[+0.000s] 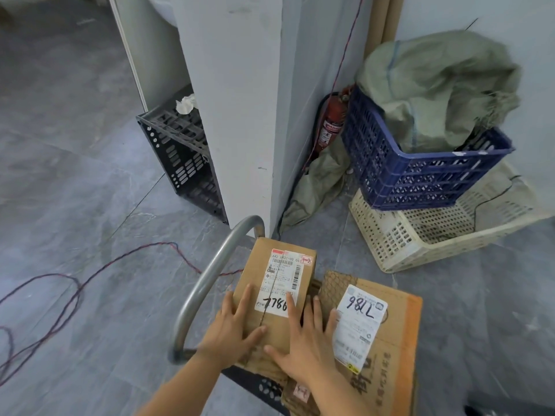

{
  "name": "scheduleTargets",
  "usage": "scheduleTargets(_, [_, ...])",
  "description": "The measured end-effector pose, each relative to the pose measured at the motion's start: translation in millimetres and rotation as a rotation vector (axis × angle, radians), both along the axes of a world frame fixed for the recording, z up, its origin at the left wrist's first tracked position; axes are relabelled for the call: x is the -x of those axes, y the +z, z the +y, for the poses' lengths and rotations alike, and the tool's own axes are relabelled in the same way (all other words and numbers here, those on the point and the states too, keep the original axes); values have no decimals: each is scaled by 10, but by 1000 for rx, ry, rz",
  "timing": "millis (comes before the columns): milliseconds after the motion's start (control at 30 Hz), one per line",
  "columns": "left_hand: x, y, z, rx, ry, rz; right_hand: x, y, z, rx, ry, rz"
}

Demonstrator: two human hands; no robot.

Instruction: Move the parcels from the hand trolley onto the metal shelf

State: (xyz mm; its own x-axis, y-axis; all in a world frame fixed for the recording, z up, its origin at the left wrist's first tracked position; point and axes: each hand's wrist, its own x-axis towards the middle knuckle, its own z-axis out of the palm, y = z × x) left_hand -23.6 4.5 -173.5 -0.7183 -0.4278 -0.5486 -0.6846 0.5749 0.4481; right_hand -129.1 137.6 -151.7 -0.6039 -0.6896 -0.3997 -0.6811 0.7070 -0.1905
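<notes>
My left hand [231,328] and right hand [303,334] lie flat, fingers straight and spread, gripping nothing, on top of the box [276,280] at the handle edge of the trolley [207,283], probably steadying it before I take its sides and lift.

Left grip [229,328] flat and splayed, right grip [303,346] flat and splayed beside it
</notes>
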Motion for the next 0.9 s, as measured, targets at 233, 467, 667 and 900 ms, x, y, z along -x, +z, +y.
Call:
scheduleTargets(233, [7, 20, -37, 30, -11, 42, -72, -251, -83, 9, -29, 0])
scheduleTargets(467, [-42, 169, -24, 33, 0, 39, -54, 29, -79, 13, 34, 7])
scheduleTargets(667, [0, 540, -5, 53, 49, 84, -17, 386, -57, 71, -3, -138])
scheduleTargets(900, [-52, 994, 130, 114, 13, 44, -87, 886, 59, 106, -54, -221])
